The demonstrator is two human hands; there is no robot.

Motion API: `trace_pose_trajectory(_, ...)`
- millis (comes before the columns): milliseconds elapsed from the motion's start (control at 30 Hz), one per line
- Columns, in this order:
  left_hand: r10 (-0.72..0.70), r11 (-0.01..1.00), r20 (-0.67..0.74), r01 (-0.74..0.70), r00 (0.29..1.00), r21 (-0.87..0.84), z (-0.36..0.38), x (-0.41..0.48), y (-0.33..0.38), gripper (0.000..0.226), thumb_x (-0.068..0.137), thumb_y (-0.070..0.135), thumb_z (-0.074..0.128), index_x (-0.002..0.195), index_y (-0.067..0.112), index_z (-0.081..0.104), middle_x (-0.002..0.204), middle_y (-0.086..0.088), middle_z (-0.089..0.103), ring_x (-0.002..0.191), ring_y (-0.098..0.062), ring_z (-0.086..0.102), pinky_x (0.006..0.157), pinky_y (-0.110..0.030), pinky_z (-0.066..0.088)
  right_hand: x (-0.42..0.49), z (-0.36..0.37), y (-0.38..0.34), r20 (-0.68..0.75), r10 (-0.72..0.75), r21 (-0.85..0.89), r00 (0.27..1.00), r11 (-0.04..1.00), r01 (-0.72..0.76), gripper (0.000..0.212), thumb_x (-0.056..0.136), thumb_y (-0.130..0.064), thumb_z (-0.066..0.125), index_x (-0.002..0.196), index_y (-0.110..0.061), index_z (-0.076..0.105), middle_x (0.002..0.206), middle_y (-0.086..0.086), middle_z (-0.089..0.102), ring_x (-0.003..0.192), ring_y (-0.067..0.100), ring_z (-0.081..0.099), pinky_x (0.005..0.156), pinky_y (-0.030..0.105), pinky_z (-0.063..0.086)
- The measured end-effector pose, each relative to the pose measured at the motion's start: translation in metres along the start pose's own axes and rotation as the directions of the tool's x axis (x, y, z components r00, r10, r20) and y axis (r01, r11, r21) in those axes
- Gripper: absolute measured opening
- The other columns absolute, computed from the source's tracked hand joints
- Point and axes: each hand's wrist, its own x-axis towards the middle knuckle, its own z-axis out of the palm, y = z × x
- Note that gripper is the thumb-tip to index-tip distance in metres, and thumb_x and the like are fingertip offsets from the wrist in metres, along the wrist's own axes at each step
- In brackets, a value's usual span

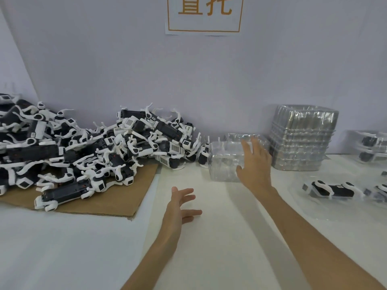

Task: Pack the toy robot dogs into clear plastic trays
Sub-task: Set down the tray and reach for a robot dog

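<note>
Left hand [182, 206] hovers low over the white surface [209, 258], grip spread wide and empty, probably free to fetch a dog. Right hand [254, 164] reaches over a loose clear tray [222, 164], grip open with straight fingers; contact unclear. Toy dogs [88, 147] lie heaped at left on cardboard [125, 197], within easy reach. Tray stack [301, 137] stands beyond, against the wall.

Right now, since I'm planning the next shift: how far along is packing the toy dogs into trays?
Done: a few packed trays at right. In hand: the open right hand reaches at an empty clear tray; the left hand is open, holding nothing. Left: the large pile of dogs and a stack of empty trays.
</note>
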Motion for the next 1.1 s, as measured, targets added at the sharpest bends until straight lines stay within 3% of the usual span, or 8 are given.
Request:
trace_pose_trajectory(100, -0.045, 0.998, -0.002, 0.045, 0.999, -0.048, -0.004, 0.006, 0.002, 0.056, 0.105, 0.054, 0.020, 0.116, 0.025, 0.067, 0.116, 0.001, 0.071, 0.084, -0.024, 0.076, 0.078, -0.033, 0.051, 0.020, 0.008, 0.004, 0.002, -0.094, -0.117, 0.996, 0.989, 0.094, 0.045, 0.091, -0.011, 0.062, 0.133, -0.020, 0.050, 0.142, 0.002, 0.049, 0.131, 0.023, 0.050, 0.107, 0.039, 0.033)
trace_pose_trajectory(267, -0.092, 0.990, 0.051, 0.097, 0.994, -0.101, -0.008, 0.009, 0.004, 0.030, 0.101, 0.037, 0.053, 0.122, 0.019, 0.063, 0.118, -0.003, 0.071, 0.093, -0.026, 0.076, 0.089, -0.040, 0.055, 0.012, -0.014, -0.016, -0.271, 0.143, 0.341, 0.952, 0.939, -0.044, 0.022, 0.092, -0.021, 0.064, 0.113, -0.021, 0.071, 0.106, -0.001, 0.073, 0.095, 0.024, 0.067, 0.089, 0.038, 0.045)
trace_pose_trajectory(400, -0.004, 0.995, 0.096, 0.014, 0.995, -0.096, -0.003, -0.001, 0.008, 0.047, 0.087, 0.053, 0.070, 0.125, 0.027, 0.061, 0.121, 0.006, 0.070, 0.106, -0.014, 0.071, 0.092, -0.036, 0.056, -0.022, -0.036, -0.041, 0.086, 0.261, 0.636, 0.961, 0.729, -0.255, 0.005, 0.084, -0.038, 0.072, 0.083, -0.040, 0.069, 0.078, -0.015, 0.070, 0.075, 0.012, 0.068, 0.066, 0.030, 0.049)
trace_pose_trajectory(467, 0.063, 0.990, 0.111, -0.048, 0.992, -0.134, -0.003, -0.006, 0.013, 0.051, 0.082, 0.059, 0.064, 0.118, 0.023, 0.070, 0.113, 0.004, 0.073, 0.102, -0.017, 0.071, 0.085, -0.033, 0.057, -0.040, -0.036, -0.046, 0.178, 0.232, 0.669, 0.956, 0.684, -0.290, 0.022, 0.083, -0.036, 0.077, 0.068, -0.044, 0.062, 0.066, -0.016, 0.069, 0.066, 0.007, 0.068, 0.062, 0.027, 0.047)
trace_pose_trajectory(667, 0.165, 0.973, 0.107, -0.144, 0.981, -0.180, -0.008, -0.004, 0.019, 0.026, 0.083, 0.043, 0.065, 0.090, 0.022, 0.079, 0.087, 0.001, 0.067, 0.081, -0.010, 0.063, 0.068, -0.023, 0.052, -0.069, -0.015, -0.051, 0.354, 0.229, 0.810, 0.907, 0.409, -0.419, 0.011, 0.088, -0.022, 0.075, 0.099, -0.022, 0.074, 0.088, -0.003, 0.075, 0.077, 0.015, 0.074, 0.070, 0.029, 0.052)
trace_pose_trajectory(800, 0.172, 0.976, 0.164, -0.144, 0.971, -0.166, -0.011, -0.003, 0.019, 0.022, 0.081, 0.032, 0.080, 0.087, 0.012, 0.073, 0.086, 0.003, 0.064, 0.081, -0.010, 0.060, 0.070, -0.025, 0.045, -0.079, -0.019, -0.055, 0.135, 0.307, 0.800, 0.942, 0.528, -0.286, 0.008, 0.097, -0.029, 0.060, 0.092, -0.034, 0.063, 0.096, -0.016, 0.068, 0.095, 0.007, 0.065, 0.085, 0.030, 0.049)
trace_pose_trajectory(900, 0.138, 0.980, 0.129, -0.116, 0.982, -0.164, -0.007, -0.006, 0.019, 0.030, 0.073, 0.034, 0.083, 0.084, 0.009, 0.070, 0.080, -0.002, 0.063, 0.080, -0.014, 0.060, 0.068, -0.024, 0.046, -0.083, -0.030, -0.061, -0.038, 0.201, 0.804, 0.979, 0.588, -0.089, 0.025, 0.094, -0.043, 0.047, 0.078, -0.032, 0.063, 0.081, -0.014, 0.066, 0.080, 0.005, 0.062, 0.076, 0.026, 0.046)
trace_pose_trajectory(1100, 0.142, 0.977, 0.049, -0.132, 0.989, -0.169, -0.007, -0.009, 0.024, 0.043, 0.067, 0.035, 0.090, 0.079, 0.008, 0.059, 0.081, -0.009, 0.052, 0.075, -0.017, 0.051, 0.066, -0.028, 0.041, -0.086, -0.045, -0.069, 0.060, -0.233, 0.890, 0.971, 0.453, 0.054, 0.028, 0.092, -0.052, 0.057, 0.088, -0.026, 0.067, 0.078, -0.006, 0.064, 0.074, 0.014, 0.058, 0.069, 0.026, 0.046)
